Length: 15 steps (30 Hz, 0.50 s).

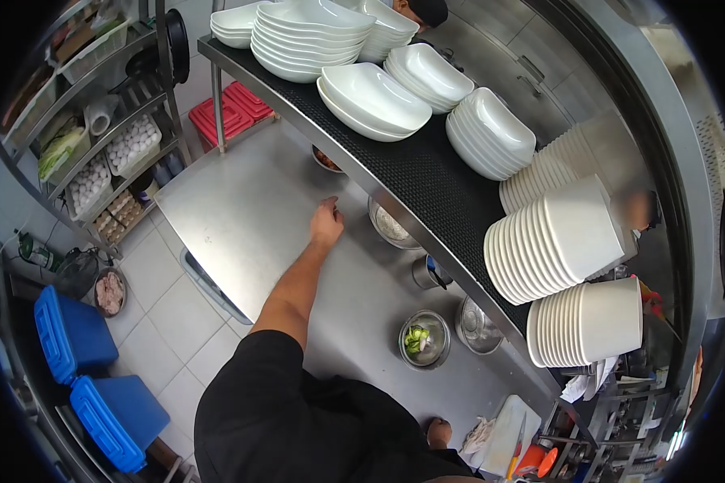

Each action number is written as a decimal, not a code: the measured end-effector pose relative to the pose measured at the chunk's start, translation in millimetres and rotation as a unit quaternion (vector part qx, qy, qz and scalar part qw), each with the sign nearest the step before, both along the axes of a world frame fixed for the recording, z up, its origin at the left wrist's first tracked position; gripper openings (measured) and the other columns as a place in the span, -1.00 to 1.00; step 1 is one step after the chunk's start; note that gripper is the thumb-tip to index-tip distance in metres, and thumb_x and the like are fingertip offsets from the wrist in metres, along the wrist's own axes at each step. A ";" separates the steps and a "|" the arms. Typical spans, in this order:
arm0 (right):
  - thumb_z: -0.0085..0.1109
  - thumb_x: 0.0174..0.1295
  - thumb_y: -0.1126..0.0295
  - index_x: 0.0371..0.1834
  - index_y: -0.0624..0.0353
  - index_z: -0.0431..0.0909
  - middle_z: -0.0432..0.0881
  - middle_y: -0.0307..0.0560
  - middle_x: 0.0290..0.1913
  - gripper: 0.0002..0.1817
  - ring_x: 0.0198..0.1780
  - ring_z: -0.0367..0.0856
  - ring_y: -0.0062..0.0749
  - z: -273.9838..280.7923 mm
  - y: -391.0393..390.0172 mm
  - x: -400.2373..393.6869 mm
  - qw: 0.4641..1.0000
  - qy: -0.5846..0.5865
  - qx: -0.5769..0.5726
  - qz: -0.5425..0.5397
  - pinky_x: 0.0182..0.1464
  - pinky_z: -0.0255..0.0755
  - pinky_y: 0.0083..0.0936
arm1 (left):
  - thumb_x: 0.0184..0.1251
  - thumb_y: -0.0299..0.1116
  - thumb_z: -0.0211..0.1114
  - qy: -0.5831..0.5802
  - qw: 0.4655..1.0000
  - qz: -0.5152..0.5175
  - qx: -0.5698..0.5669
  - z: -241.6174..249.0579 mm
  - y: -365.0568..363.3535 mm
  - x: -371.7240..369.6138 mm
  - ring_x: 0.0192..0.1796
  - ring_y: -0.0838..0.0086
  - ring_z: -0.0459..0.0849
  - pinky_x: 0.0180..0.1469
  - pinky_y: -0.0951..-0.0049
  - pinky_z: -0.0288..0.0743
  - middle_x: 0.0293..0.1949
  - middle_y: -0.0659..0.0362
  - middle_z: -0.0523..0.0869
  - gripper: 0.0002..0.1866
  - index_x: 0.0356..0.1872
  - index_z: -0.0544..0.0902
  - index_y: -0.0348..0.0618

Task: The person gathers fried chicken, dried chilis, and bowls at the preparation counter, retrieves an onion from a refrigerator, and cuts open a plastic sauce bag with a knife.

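One bare left hand [326,224] out over the broad stainless-steel table [242,181], at the end of an outstretched arm, with fingers loosely bent and partly open, nothing visible in their hold. Contact with the metal: cannot tell. Near its fingertips, towards the end of the table with the red lidded plastic containers [232,113], a round bowl of red-brown food [327,162], partly under the black-matted metal shelf [427,173]. Just to its right, well short of touching, a round metal bowl with whitish contents [390,227], also partly under the shelf edge.

Farther along the same shelf side, a metal container with a dark handle [429,273], a round clear-looking bowl [480,326] and a round steel bowl with cut green vegetables [421,340], all well apart from the left hand.

Close to the body, by the table's near edge, a bare right hand [439,433], curled and partly hidden by the black clothing; grip and contents impossible to tell. Near it on the right, a crumpled whitish item [478,435] beside a white cutting board [507,433] with a yellow-handled knife [513,460].
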State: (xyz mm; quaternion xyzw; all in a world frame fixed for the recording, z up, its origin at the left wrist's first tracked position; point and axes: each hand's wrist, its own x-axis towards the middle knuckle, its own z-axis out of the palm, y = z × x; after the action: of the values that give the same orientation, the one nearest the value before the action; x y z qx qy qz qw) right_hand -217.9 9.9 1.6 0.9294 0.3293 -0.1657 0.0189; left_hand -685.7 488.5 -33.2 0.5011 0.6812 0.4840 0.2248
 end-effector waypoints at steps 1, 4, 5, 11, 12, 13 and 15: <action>-0.09 0.27 0.15 -0.24 0.42 0.69 0.71 0.38 -0.16 -0.50 -0.08 0.71 0.24 -3.5 -1.2 2.6 1.000 -0.001 -0.003 0.002 0.06 0.56 -0.01 | 0.27 -0.46 0.15 0.002 1.000 0.001 0.003 0.9 0.1 0.1 0.10 0.05 0.64 0.18 0.14 0.52 0.07 -0.05 0.66 -0.56 0.21 0.55 -0.18; -0.10 0.27 0.13 -0.21 0.44 0.68 0.69 0.44 -0.11 -0.48 -0.02 0.68 0.30 -15.7 -6.9 16.5 1.000 0.000 -0.011 -0.005 0.11 0.51 0.02 | 0.28 -0.44 0.16 0.003 1.000 0.003 0.002 -0.6 0.5 0.4 0.10 0.05 0.64 0.18 0.15 0.52 0.07 -0.05 0.66 -0.56 0.21 0.55 -0.20; -0.10 0.28 0.12 -0.20 0.44 0.67 0.69 0.43 -0.12 -0.48 -0.02 0.68 0.29 -15.7 -9.9 17.8 1.000 0.005 -0.010 -0.015 0.11 0.52 0.02 | 0.29 -0.43 0.17 0.003 1.000 0.004 -0.001 -2.3 0.1 0.3 0.09 0.05 0.65 0.17 0.15 0.52 0.07 -0.05 0.66 -0.57 0.21 0.55 -0.20; -0.13 0.31 0.14 -0.17 0.45 0.66 0.71 0.40 -0.13 -0.48 -0.09 0.73 0.21 -34.7 -7.2 29.9 1.000 0.019 -0.007 -0.021 0.02 0.61 -0.06 | 0.42 -0.11 0.18 -0.085 0.989 0.106 -0.056 -5.8 32.2 -4.7 -0.12 0.12 0.74 0.02 0.20 0.58 -0.22 -0.04 0.74 -0.51 0.23 0.51 -0.23; -0.11 0.30 0.14 -0.17 0.44 0.67 0.71 0.40 -0.12 -0.48 -0.06 0.72 0.22 -35.1 -7.1 30.1 1.000 0.010 -0.009 -0.020 0.06 0.59 -0.05 | 0.44 -0.04 0.17 -0.107 0.981 0.145 -0.073 -1.7 44.0 -6.9 -0.17 0.15 0.76 -0.02 0.20 0.60 -0.28 -0.04 0.74 -0.47 0.24 0.49 -0.23; -0.10 0.28 0.14 -0.17 0.43 0.68 0.71 0.40 -0.12 -0.49 -0.02 0.71 0.23 -35.1 -11.2 29.7 1.000 0.001 -0.012 -0.021 0.10 0.56 -0.04 | 0.45 0.00 0.15 -0.182 0.968 0.138 -0.098 1.3 54.5 -10.1 -0.19 0.17 0.76 -0.06 0.21 0.60 -0.32 -0.04 0.73 -0.44 0.27 0.45 -0.23; -0.10 0.28 0.14 -0.17 0.44 0.68 0.71 0.40 -0.11 -0.48 -0.02 0.71 0.23 -57.0 -20.8 50.7 0.999 0.017 -0.019 -0.038 0.12 0.56 -0.04 | 0.46 0.08 0.13 -0.328 0.925 0.120 -0.147 21.3 74.6 -20.0 -0.22 0.22 0.76 -0.13 0.22 0.61 -0.40 -0.04 0.72 -0.36 0.31 0.38 -0.24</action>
State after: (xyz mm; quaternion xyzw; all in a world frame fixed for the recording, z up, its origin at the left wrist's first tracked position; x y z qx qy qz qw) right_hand -167.2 -10.9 -55.4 0.9376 0.2911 -0.1887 0.0249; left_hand -705.7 563.1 -11.8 0.1898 0.6879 0.5393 0.4471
